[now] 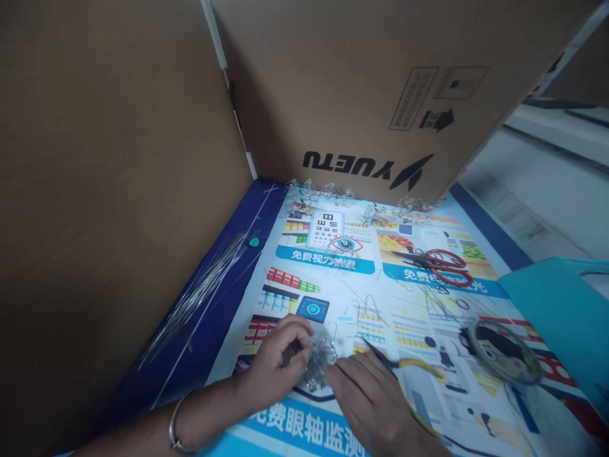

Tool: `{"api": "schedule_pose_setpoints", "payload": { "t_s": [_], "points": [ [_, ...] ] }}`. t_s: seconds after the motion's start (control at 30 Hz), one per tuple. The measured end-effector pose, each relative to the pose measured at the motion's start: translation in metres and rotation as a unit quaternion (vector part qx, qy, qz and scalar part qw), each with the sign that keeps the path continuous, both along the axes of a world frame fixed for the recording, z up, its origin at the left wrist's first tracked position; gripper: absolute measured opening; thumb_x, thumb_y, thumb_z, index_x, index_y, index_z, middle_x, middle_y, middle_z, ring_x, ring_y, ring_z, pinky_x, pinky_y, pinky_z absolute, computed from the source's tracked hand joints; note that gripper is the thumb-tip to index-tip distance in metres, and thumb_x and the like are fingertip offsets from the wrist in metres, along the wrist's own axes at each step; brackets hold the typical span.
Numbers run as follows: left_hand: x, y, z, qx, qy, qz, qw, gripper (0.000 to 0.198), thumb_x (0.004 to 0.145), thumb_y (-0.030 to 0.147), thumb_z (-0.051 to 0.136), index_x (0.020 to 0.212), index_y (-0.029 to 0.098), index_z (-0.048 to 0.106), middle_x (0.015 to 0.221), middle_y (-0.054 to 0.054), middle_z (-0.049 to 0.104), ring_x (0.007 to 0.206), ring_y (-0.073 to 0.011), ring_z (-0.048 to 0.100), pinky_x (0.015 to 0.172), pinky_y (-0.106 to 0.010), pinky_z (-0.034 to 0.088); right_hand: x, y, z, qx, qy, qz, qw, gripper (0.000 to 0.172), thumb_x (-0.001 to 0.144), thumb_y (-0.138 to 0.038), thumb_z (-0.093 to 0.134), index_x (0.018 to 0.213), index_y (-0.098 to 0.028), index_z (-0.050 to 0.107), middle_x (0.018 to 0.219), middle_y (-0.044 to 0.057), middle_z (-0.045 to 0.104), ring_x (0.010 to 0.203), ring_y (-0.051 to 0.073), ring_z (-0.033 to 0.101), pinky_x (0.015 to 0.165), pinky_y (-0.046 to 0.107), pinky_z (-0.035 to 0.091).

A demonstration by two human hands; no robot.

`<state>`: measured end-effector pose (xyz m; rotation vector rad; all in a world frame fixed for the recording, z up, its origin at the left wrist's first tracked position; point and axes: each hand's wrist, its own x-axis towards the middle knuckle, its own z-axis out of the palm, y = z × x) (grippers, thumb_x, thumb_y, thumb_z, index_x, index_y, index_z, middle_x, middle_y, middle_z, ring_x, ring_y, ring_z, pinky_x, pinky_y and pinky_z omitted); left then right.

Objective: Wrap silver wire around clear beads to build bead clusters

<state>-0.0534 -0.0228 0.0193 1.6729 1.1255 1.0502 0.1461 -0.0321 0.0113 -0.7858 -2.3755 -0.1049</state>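
Observation:
My left hand (pixel 278 362) is closed in a pinch on a small cluster of clear beads and thin wire (pixel 320 362) resting on the printed mat (pixel 333 279). My right hand (pixel 375 397) lies beside it, fingers curled, its fingertips touching the same cluster, and yellow-handled pliers (pixel 404 365) poke out from under it. A metal bangle (pixel 175 426) circles my left wrist.
Cardboard walls (pixel 118 158) stand on the left and at the back (pixel 361 82). A bundle of thin wires (pixel 200 292) lies along the left wall. Red-handled scissors (pixel 440 263), a clear round dish (pixel 504 350) and a teal box (pixel 566 317) sit on the right. Clear beads (pixel 333 190) line the back wall.

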Motion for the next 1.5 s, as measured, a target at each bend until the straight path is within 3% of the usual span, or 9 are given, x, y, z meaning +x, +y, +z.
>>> {"api": "schedule_pose_setpoints", "payload": {
  "t_s": [0.23,0.5,0.83,1.0,1.27,1.5],
  "points": [
    [-0.001,0.003,-0.008,-0.055,-0.037,-0.008,0.998,0.006,0.084,0.018,0.051,0.078,0.018,0.051,0.087,-0.005,0.053,0.080,-0.0159,0.051,0.071,-0.026,0.042,-0.001,0.002,0.011,0.004,0.007,0.004,1.000,0.031,0.092,-0.007,0.034,0.096,-0.017,0.063,0.080,0.006,0.067,0.076,0.015,0.062,0.081,0.033,0.047],
    [0.000,0.005,-0.011,-0.070,-0.052,-0.013,0.996,0.005,0.083,0.019,0.053,0.079,0.017,0.052,0.083,-0.004,0.052,0.076,-0.0149,0.050,0.067,-0.025,0.041,0.002,0.001,0.001,-0.018,0.007,-0.003,1.000,0.029,0.091,-0.008,0.037,0.100,-0.017,0.063,0.088,0.006,0.068,0.085,0.017,0.061,0.086,0.035,0.046],
    [0.001,0.007,-0.008,-0.114,-0.085,-0.020,0.990,0.006,0.080,0.021,0.056,0.078,0.016,0.052,0.078,-0.002,0.052,0.073,-0.0140,0.050,0.065,-0.024,0.040,0.002,0.002,-0.007,-0.050,0.018,0.009,0.999,0.030,0.088,-0.003,0.037,0.098,-0.016,0.062,0.084,0.005,0.065,0.082,0.016,0.059,0.087,0.035,0.042],
    [0.001,0.007,-0.005,-0.125,-0.093,-0.020,0.988,0.007,0.079,0.021,0.057,0.078,0.016,0.053,0.079,-0.002,0.052,0.073,-0.0139,0.051,0.065,-0.024,0.040,0.002,0.003,-0.011,-0.074,0.013,0.020,0.997,0.029,0.090,-0.005,0.035,0.097,-0.016,0.062,0.083,0.006,0.063,0.079,0.016,0.057,0.084,0.035,0.041],
    [0.002,0.007,-0.008,-0.123,-0.100,-0.013,0.987,0.006,0.078,0.018,0.057,0.077,0.016,0.052,0.081,-0.003,0.053,0.075,-0.0146,0.052,0.067,-0.025,0.041,0.000,0.004,-0.003,-0.079,0.017,0.023,0.996,0.026,0.090,-0.006,0.038,0.093,-0.016,0.062,0.078,0.006,0.061,0.073,0.016,0.054,0.073,0.032,0.043],
    [0.001,0.007,-0.007,-0.127,-0.105,-0.018,0.986,0.008,0.079,0.022,0.057,0.078,0.015,0.053,0.082,-0.004,0.053,0.073,-0.0146,0.051,0.065,-0.025,0.040,0.002,0.004,-0.009,-0.086,0.006,0.034,0.996,0.027,0.089,-0.005,0.038,0.094,-0.016,0.062,0.077,0.005,0.060,0.073,0.016,0.054,0.073,0.033,0.042]
  ]
}}
